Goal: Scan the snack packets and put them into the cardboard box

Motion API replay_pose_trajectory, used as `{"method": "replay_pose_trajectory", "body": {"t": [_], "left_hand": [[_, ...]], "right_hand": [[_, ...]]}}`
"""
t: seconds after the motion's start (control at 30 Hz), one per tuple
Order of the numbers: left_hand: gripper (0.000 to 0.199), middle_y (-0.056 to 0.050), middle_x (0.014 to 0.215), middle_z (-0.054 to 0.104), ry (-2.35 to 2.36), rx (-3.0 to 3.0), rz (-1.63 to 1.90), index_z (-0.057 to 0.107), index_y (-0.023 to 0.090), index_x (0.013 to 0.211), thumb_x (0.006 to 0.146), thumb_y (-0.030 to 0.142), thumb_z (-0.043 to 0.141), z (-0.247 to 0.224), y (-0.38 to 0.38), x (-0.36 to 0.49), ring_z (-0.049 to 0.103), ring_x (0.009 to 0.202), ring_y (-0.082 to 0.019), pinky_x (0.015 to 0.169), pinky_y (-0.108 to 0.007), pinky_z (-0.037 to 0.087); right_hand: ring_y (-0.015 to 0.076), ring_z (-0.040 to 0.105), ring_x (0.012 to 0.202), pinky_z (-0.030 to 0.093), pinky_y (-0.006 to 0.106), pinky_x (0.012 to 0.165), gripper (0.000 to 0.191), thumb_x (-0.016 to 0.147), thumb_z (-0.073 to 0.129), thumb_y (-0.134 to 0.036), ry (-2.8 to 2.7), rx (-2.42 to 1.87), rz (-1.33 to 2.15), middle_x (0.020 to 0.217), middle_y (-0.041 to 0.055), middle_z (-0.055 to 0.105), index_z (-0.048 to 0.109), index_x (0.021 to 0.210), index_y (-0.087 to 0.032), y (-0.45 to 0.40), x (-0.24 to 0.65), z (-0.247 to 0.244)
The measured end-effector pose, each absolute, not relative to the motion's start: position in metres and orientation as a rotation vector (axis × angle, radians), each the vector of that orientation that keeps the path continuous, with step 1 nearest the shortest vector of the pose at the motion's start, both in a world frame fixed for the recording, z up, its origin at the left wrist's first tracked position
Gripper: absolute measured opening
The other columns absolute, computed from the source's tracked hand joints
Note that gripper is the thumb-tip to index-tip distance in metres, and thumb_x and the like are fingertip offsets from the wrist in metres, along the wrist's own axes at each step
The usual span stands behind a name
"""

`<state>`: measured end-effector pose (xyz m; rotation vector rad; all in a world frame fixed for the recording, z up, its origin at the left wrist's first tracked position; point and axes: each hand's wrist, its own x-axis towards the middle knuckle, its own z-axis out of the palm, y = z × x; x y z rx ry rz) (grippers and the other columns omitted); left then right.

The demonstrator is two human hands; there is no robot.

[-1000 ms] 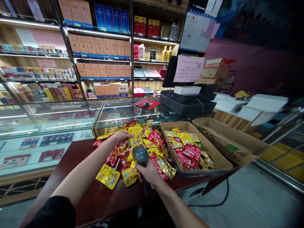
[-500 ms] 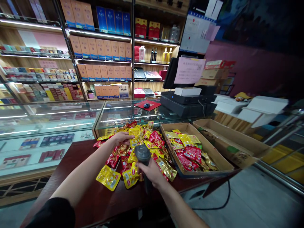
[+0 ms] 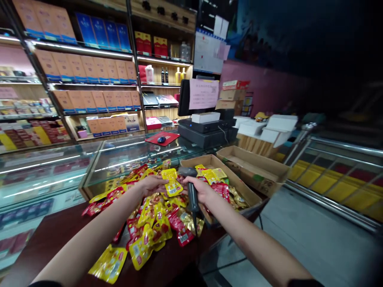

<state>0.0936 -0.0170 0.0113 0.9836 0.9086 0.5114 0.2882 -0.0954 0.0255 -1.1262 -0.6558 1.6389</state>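
My left hand [image 3: 154, 185] pinches a yellow snack packet [image 3: 172, 182] by its left edge, holding it up over the heap. Wrapped around the handle of a dark barcode scanner [image 3: 192, 195] is my right hand [image 3: 201, 189], just right of that packet; the scanner's head points left. Below both hands spreads a loose pile of red, yellow and gold snack packets [image 3: 149, 219] on the dark red-brown table [image 3: 72, 235]. A cardboard box [image 3: 245, 187] holding more packets stands behind my right hand.
Behind it is a second cardboard box [image 3: 251, 163]. A glass display counter [image 3: 98, 167] borders the table at the back left, carrying a mouse [image 3: 161, 140] and a black cash register [image 3: 206, 133]. A metal railing [image 3: 338, 187] runs along the right.
My left hand has lifted a yellow packet from the pile. My right hand has raised the scanner and turned its head left beside the packet. The view has swung right.
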Motion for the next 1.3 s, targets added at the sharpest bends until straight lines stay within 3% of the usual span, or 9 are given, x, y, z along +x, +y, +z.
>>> {"method": "replay_pose_trajectory", "body": {"t": [0.17, 0.33, 0.53, 0.7, 0.87, 1.0, 1.17, 1.3], "left_hand": [[0.017, -0.013, 0.086, 0.071, 0.861, 0.973, 0.533, 0.065, 0.007, 0.088, 0.071, 0.005, 0.069, 0.017, 0.014, 0.187, 0.070, 0.076, -0.020, 0.069, -0.027, 0.058], [0.030, -0.013, 0.085, 0.070, 0.852, 0.978, 0.627, 0.064, 0.005, 0.096, 0.067, 0.003, 0.072, 0.015, 0.037, 0.272, 0.069, 0.074, -0.018, 0.069, -0.026, 0.058], [0.043, -0.014, 0.088, 0.070, 0.948, 0.997, 0.647, 0.062, 0.005, 0.103, 0.063, 0.006, 0.077, 0.003, 0.045, 0.297, 0.069, 0.074, -0.017, 0.069, -0.026, 0.056], [0.043, -0.014, 0.098, 0.069, 0.827, 1.085, 0.625, 0.065, 0.009, 0.102, 0.062, 0.019, 0.080, 0.009, 0.030, 0.237, 0.068, 0.083, -0.019, 0.074, -0.027, 0.056], [0.046, -0.009, 0.097, 0.070, 0.870, 1.357, 0.650, 0.065, 0.016, 0.107, 0.066, 0.034, 0.076, 0.026, -0.008, 0.136, 0.067, 0.083, -0.018, 0.069, -0.027, 0.054], [0.045, -0.007, 0.094, 0.070, 1.018, 1.544, 0.662, 0.066, 0.017, 0.108, 0.068, 0.038, 0.072, 0.022, -0.045, 0.058, 0.066, 0.082, -0.018, 0.066, -0.024, 0.051], [0.041, -0.007, 0.089, 0.071, 1.266, 1.631, 0.716, 0.067, 0.016, 0.105, 0.071, 0.039, 0.067, 0.002, -0.094, -0.013, 0.065, 0.075, -0.018, 0.064, -0.025, 0.048], [0.030, -0.007, 0.088, 0.071, 1.484, 1.741, 0.767, 0.070, 0.017, 0.097, 0.074, 0.036, 0.062, -0.013, -0.129, -0.051, 0.064, 0.078, -0.020, 0.070, -0.026, 0.047]], "right_hand": [[0.0098, 0.057, 0.049, 0.050, 0.021, 0.052, 0.011, 0.068, 0.054, -0.007, -0.499, -1.133, 1.548, 0.059, 0.0000, 0.062, 0.060, 0.075, -0.013, -0.077, 0.365, 0.030], [0.0091, 0.055, 0.047, 0.046, 0.019, 0.047, 0.009, 0.069, 0.054, -0.009, -0.387, -1.136, 1.393, 0.059, 0.0001, 0.063, 0.060, 0.074, -0.014, -0.062, 0.433, 0.030], [0.0124, 0.062, 0.057, 0.049, 0.021, 0.051, 0.014, 0.073, 0.055, -0.013, -0.313, -1.185, 1.303, 0.068, 0.0040, 0.068, 0.062, 0.084, -0.013, -0.062, 0.462, 0.031], [0.0153, 0.066, 0.064, 0.053, 0.029, 0.060, 0.021, 0.076, 0.060, -0.022, -0.487, -1.035, 1.570, 0.079, 0.0056, 0.069, 0.062, 0.096, -0.014, -0.072, 0.425, 0.039], [0.0083, 0.054, 0.046, 0.042, 0.021, 0.042, 0.024, 0.070, 0.069, -0.026, -0.811, -1.079, 1.775, 0.070, 0.0004, 0.065, 0.062, 0.090, -0.014, -0.086, 0.348, 0.041], [0.0060, 0.046, 0.041, 0.036, 0.020, 0.039, 0.021, 0.063, 0.070, -0.024, -0.965, -1.057, 1.827, 0.066, -0.0006, 0.063, 0.059, 0.078, -0.014, -0.103, 0.281, 0.028], [0.0095, 0.051, 0.049, 0.043, 0.023, 0.046, 0.029, 0.062, 0.069, -0.026, -1.050, -1.027, 1.838, 0.064, -0.0031, 0.060, 0.056, 0.086, -0.017, -0.126, 0.221, 0.008], [0.0118, 0.055, 0.058, 0.044, 0.023, 0.051, 0.031, 0.067, 0.070, -0.032, -1.201, -1.096, 1.658, 0.069, -0.0015, 0.061, 0.059, 0.092, -0.018, -0.145, 0.193, -0.005]]}}
